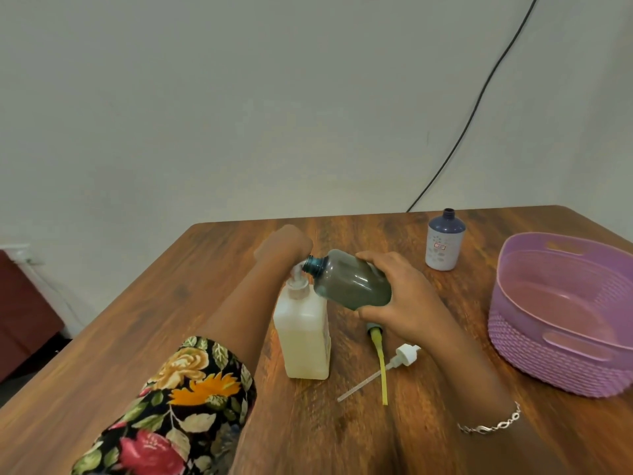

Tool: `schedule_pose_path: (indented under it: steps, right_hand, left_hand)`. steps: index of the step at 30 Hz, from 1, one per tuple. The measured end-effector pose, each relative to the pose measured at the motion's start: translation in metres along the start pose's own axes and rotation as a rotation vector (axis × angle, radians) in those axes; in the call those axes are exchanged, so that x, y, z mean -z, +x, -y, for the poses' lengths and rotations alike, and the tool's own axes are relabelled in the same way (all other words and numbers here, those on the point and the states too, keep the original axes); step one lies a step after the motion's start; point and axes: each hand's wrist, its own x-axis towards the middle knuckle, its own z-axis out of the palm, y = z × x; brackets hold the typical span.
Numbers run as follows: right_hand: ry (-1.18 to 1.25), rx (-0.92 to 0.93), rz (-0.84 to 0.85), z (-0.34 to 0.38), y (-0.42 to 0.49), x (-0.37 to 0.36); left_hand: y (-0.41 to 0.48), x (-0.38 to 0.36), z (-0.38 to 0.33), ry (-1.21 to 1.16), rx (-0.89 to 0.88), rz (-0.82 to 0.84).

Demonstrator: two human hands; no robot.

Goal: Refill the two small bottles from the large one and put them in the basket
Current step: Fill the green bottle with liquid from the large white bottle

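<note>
A wooden table [212, 269] meets a pale wall [239, 97] with a black cable [479, 94].

The left hand [284, 246], just above centre, is motion-blurred, its fingers hidden beyond the wrist, so its grip cannot be told. Beneath it the pump top [297, 282] of the large bottle [303, 337] is blurred and partly behind the neck of the dark bottle [349, 282]. The right hand [400, 296] covers the head of the yellow-tubed pump [381, 361]. The purple basket [548, 368] runs off the right edge, the floral sleeve [178, 406] off the bottom. The label [439, 246] on the white bottle [444, 260] is unreadably small.
</note>
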Motion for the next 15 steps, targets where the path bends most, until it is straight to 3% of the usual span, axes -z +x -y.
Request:
schedule_pose_path:
  steps: [5,15]
  right_hand:
    - [0.018,-0.014,0.022,-0.004,-0.002,-0.008]
    - [0.034,0.007,-0.018,0.003,0.000,-0.001]
  left_hand:
    - [0.005,-0.014,0.014,0.105,0.033,-0.019]
    - [0.007,-0.001,0.005,0.004,-0.019,-0.038]
